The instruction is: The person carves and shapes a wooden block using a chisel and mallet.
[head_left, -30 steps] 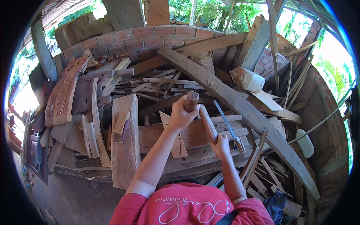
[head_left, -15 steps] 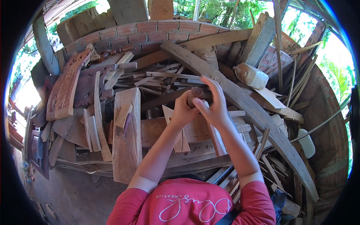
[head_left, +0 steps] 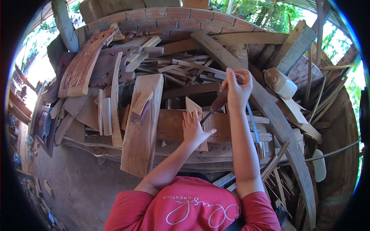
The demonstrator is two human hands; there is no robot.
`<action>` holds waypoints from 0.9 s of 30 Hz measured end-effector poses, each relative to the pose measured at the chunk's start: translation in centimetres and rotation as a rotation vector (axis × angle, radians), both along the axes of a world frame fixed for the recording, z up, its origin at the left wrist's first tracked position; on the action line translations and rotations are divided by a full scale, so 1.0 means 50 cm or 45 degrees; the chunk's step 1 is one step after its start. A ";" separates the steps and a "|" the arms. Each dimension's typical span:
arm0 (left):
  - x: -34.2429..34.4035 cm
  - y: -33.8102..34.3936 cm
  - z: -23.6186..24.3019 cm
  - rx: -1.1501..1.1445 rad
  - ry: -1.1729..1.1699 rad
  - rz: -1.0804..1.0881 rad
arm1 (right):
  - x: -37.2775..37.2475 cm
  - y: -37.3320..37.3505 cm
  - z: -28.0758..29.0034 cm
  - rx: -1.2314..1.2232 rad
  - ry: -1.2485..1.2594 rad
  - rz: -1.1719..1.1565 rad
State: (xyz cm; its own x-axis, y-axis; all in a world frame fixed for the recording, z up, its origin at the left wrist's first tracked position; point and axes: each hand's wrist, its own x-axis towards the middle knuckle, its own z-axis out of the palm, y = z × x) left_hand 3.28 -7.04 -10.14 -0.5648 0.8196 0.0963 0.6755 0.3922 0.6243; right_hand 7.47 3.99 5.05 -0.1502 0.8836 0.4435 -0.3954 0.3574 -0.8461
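Observation:
My right hand (head_left: 238, 87) grips a dark wooden-handled tool (head_left: 219, 102), which hangs tilted with a narrow dark shaft pointing down toward my left hand (head_left: 192, 131). That hand is open, fingers spread, over a pale wedge-shaped board (head_left: 192, 104) lying on a stack of rough planks (head_left: 174, 124); whether it touches the board I cannot tell. Just right of my right forearm lies a blue saw (head_left: 253, 123). A thick pale timber (head_left: 138, 146) stands out to the left of my left hand, with small offcuts on it.
A long weathered beam (head_left: 281, 127) slants down the right, beside a plastic jug (head_left: 280, 82). Carved panels (head_left: 79, 67) lean at the left. Many loose sticks (head_left: 185, 67) fill the back before a brick wall (head_left: 173, 13). A concrete floor (head_left: 77, 192) shows lower left.
The dark handle has passed from my left hand to my right, which has risen. My left hand has opened and moved down. The pale bar my right hand held earlier is released. The view has shifted.

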 end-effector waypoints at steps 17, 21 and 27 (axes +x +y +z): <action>0.002 -0.012 -0.048 0.368 -0.114 0.000 | 0.023 0.069 -0.050 -0.033 0.155 0.161; -0.003 -0.010 -0.051 0.371 -0.104 -0.020 | 0.025 0.078 -0.047 -0.090 0.188 0.188; 0.000 -0.001 -0.046 0.421 -0.139 -0.026 | 0.031 0.102 -0.053 -0.070 0.161 0.178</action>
